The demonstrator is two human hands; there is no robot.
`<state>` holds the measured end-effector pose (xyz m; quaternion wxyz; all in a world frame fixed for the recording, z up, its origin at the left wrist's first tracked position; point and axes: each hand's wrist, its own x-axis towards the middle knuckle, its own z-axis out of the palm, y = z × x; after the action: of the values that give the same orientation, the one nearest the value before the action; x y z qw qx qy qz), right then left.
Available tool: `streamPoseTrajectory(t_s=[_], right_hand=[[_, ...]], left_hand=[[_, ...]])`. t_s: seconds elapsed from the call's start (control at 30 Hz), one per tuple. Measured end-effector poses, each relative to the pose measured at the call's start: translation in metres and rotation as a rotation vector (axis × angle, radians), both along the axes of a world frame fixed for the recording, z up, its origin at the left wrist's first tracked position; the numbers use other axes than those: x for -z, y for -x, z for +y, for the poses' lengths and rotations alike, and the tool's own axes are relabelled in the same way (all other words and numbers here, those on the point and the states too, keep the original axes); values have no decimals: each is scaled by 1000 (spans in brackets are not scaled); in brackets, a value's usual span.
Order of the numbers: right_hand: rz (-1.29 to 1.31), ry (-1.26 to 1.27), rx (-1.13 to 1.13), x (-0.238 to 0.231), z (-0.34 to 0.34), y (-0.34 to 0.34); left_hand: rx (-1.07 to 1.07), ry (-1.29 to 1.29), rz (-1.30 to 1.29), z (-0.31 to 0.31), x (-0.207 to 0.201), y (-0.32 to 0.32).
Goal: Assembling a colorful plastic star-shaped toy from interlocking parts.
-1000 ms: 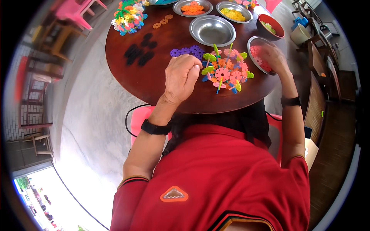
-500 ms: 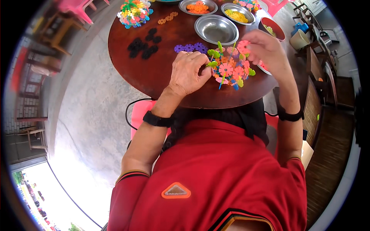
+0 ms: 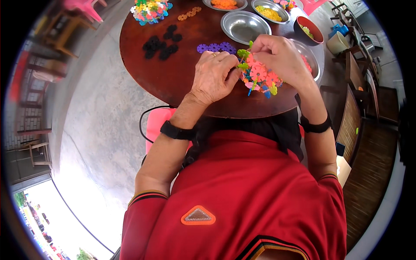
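A ball-like cluster of interlocking plastic flower discs [image 3: 259, 74], in pink, green, orange and blue, sits near the table's front edge. My left hand [image 3: 213, 77] is closed at its left side, gripping it by the edge discs. Over the top of the cluster, my right hand [image 3: 284, 58] has its fingers bent in a pinch around a pink flower disc [image 3: 253, 60], partly hidden by the fingers. A row of purple flower discs [image 3: 214, 48] lies just beyond my left hand. Behind my right hand, a steel bowl [image 3: 318, 69] with pink discs is partly covered.
On the brown round table [image 3: 143, 76] lie black discs [image 3: 162, 43] and orange discs [image 3: 189, 14]. An empty steel bowl [image 3: 245, 29], bowls of orange discs [image 3: 224, 3] and yellow discs [image 3: 268, 13], a red bowl [image 3: 310, 32] and a finished multicoloured ball [image 3: 151, 11] stand farther back.
My right hand has moved left from beside the cluster to over its top, bringing the pink disc against it. The pink-disc bowl shows more now. My left hand stays at the cluster's left side.
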<state>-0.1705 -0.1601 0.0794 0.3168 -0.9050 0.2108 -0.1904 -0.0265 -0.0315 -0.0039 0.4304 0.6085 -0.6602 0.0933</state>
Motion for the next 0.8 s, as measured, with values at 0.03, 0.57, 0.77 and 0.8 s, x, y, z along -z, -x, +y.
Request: streamPoseTrajectory(t_s=[0.03, 0.57, 0.77, 0.8], right_hand=[[8, 8, 3, 0, 0, 0], [89, -67, -30, 2, -2, 0], [82, -169, -26, 2, -2, 3], [60, -199, -29, 5, -3, 4]], left_hand=[[6, 7, 12, 0, 0, 0], [-29, 5, -50, -2, 5, 8], [-22, -13, 6, -3, 9, 18], [-10, 4, 30, -3, 9, 19]])
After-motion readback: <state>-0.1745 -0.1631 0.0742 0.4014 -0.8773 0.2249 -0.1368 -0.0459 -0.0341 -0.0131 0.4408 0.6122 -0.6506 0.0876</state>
